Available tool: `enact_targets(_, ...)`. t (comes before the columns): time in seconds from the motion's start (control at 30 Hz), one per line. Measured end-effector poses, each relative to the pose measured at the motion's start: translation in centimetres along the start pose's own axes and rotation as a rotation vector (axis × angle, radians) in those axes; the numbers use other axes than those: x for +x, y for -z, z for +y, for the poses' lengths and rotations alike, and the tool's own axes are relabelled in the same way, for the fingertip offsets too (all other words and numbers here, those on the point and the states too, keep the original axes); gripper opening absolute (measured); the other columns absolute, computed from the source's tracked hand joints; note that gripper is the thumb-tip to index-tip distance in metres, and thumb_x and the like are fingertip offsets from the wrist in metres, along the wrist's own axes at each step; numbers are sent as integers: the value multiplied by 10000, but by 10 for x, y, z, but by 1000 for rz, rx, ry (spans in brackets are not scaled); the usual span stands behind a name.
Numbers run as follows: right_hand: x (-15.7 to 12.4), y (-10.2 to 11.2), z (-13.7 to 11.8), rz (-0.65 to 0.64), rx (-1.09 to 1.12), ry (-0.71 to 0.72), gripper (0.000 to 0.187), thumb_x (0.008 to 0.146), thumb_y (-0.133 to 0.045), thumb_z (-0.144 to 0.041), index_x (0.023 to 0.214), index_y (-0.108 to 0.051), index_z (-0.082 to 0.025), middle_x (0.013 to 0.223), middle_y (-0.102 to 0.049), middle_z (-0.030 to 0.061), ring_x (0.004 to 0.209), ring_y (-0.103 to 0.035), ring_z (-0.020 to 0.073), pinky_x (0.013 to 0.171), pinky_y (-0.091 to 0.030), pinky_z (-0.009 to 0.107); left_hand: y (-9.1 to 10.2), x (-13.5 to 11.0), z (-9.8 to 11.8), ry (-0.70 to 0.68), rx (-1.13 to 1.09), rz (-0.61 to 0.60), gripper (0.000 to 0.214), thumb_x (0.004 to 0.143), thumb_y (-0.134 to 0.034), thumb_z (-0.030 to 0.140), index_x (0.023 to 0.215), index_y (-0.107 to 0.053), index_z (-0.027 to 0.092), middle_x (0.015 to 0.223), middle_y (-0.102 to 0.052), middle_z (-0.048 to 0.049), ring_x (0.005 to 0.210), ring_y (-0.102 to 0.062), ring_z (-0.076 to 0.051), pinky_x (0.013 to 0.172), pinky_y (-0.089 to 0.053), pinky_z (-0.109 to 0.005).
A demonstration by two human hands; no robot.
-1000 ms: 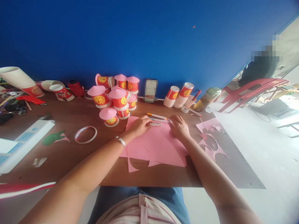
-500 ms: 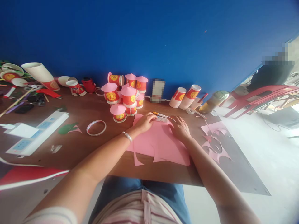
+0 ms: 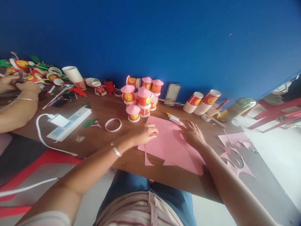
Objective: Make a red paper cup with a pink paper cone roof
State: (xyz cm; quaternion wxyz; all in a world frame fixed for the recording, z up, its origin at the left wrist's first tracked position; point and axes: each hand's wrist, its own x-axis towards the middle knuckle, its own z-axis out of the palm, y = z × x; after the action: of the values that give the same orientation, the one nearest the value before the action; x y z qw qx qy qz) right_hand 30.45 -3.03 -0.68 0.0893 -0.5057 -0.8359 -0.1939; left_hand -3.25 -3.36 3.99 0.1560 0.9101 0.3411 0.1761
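Observation:
Pink paper sheets (image 3: 172,139) lie overlapped on the brown table, with curved cuts along their near edge. My left hand (image 3: 148,133) hovers at or rests on their left side, fingers loosely bent and holding nothing; contact is unclear. Over the far right part of the paper, my right hand (image 3: 193,133) lies with fingers stretched out, holding nothing I can see. Its fingertips are beside a small white object (image 3: 175,120), its kind unclear. A thin yellow-orange stick (image 3: 168,114), perhaps a pencil, shows just behind it.
Red paper cups with pink cone tops (image 3: 144,97) cluster behind. Stacked cups (image 3: 207,102) and a bottle (image 3: 236,109) stand at right, above pink scraps (image 3: 237,157). A tape ring (image 3: 113,125) and power strip (image 3: 70,124) lie left. Another person's hands (image 3: 25,86) work far left.
The view has swung left, bringing another person's hands in. My left hand has drawn back from the white object towards the paper's left edge. The white object now lies more slanted.

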Motion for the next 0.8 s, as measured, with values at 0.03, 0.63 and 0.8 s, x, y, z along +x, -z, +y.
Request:
enact_targets(0.03, -5, 3, 2, 18, 10, 10, 302, 1031, -557, -233, 1262, -751, -242, 1457, -671, 123, 1303, -607, 303, 989, -542, 439, 11, -18, -5, 67, 41, 33, 161, 1011, -597, 275, 1020, -744, 209, 1064, -756, -43, 863, -713, -169, 778, -526, -282)
enact_targets(0.63, -76, 66, -35, 101, 168, 86, 176, 1071, -542, -235, 1093, -715, -214, 1012, -776, 54, 856, -714, 176, 738, -547, 309, 41, -115, -7, 355, 361, 264, 255, 1067, -475, 334, 961, -682, 229, 1055, -742, -50, 922, -709, -218, 780, -500, -324)
enact_targets(0.8, -73, 80, -63, 39, 141, 129, 246, 1099, -483, -261, 999, -701, -207, 915, -748, 47, 750, -653, 155, 636, -454, 306, 32, -69, 31, 74, 271, 243, 264, 1086, -481, 266, 942, -693, 203, 1006, -728, -54, 949, -680, -192, 823, -506, -307)
